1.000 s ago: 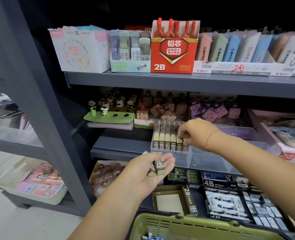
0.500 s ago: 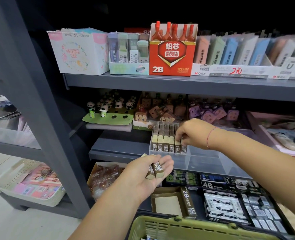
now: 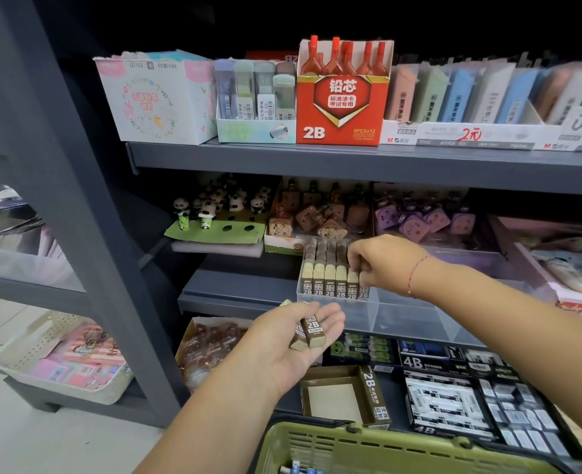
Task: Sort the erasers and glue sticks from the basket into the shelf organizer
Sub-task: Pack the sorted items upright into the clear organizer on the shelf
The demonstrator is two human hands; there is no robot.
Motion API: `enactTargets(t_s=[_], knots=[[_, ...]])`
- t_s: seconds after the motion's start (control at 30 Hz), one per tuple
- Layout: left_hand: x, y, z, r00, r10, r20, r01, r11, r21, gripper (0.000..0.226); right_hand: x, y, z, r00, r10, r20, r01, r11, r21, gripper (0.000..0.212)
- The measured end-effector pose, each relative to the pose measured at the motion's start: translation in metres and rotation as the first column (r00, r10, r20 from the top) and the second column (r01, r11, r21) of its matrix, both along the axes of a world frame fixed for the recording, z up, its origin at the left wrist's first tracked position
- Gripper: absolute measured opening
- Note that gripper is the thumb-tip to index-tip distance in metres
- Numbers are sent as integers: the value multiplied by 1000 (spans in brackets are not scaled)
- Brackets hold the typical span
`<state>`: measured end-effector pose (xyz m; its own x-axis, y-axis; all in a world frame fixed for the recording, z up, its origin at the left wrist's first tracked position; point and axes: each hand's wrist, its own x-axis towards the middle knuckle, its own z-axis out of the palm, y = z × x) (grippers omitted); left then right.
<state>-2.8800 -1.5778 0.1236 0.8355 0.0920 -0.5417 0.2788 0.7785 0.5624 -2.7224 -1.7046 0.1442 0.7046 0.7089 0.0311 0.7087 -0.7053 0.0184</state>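
Note:
A clear plastic shelf organizer (image 3: 416, 313) stands on the middle shelf, and a row of brown-sleeved 2B erasers (image 3: 323, 282) fills its left front compartment. My right hand (image 3: 381, 261) reaches over that row and pinches one 2B eraser (image 3: 363, 289) standing at the row's right end. Below it, my left hand (image 3: 296, 340) lies palm up with fingers loosely curled under two 2B erasers (image 3: 308, 331). The green basket (image 3: 368, 446) sits at the bottom edge of the view, a few blue items showing inside.
An empty brown 2B display box (image 3: 344, 395) and black 4B eraser packs (image 3: 453, 398) lie on the lower shelf. Panda (image 3: 214, 213) and toast-shaped eraser displays (image 3: 320, 217) stand behind the organizer. A grey shelf post (image 3: 77, 186) rises at left, with a beige basket (image 3: 60, 357) on the floor level.
My right hand stays at the right end of the eraser row and has lowered the eraser into the compartment. My left hand has barely moved, still carrying two erasers.

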Motion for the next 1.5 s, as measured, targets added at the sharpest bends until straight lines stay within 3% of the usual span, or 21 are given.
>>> enactTargets(t_s=[0.27, 0.47, 0.53, 0.57, 0.63, 0.73, 0.8, 0.9, 1.0, 1.17, 1.33, 1.5], knots=[[-2, 0, -2, 999, -22, -45, 25, 998, 58, 19, -7, 0, -3, 962, -243, -128, 249, 968, 35, 26], [-5, 1, -3, 999, -25, -30, 28, 995, 98, 23, -16, -2, 0, 956, -276, -95, 284, 955, 81, 14], [-5, 2, -3, 1000, -1, 2, 1, 995, 104, 28, -21, -4, 2, 972, -225, -70, 234, 951, 202, 10], [-5, 2, -2, 1000, 3, 18, -4, 994, 111, 29, -26, -4, 3, 980, -168, -110, 194, 932, 306, 10], [-4, 0, -1, 999, -8, 46, 2, 991, 137, 30, -41, -2, 8, 942, 24, -335, 150, 863, 483, 13], [-2, -3, 1, 996, -36, 85, 18, 977, 211, 28, -60, 5, 8, 708, 239, -665, 193, 839, 508, 19], [-2, -4, 2, 995, -36, 98, 10, 968, 252, 26, -57, 6, 8, 640, 276, -717, 248, 809, 533, 14], [-1, 2, 1, 996, 17, 86, -39, 966, 256, 21, -42, 10, 14, 654, 282, -703, 378, 682, 626, 8], [-2, 9, 1, 993, 115, -34, -103, 963, 249, 13, -27, 18, 16, 756, 190, -626, 431, 576, 695, 7], [2, 16, -1, 968, 202, -147, -154, 947, 283, 29, -20, 37, -7, 905, 68, -420, 171, 846, 505, 6], [5, 20, -2, 955, 247, -164, -207, 951, 230, 25, -26, 50, -23, 980, 78, -183, -6, 931, 365, 16], [5, 20, -5, 948, 279, -153, -243, 946, 214, 22, -23, 51, -26, 998, 34, -52, -17, 958, 286, 23]])
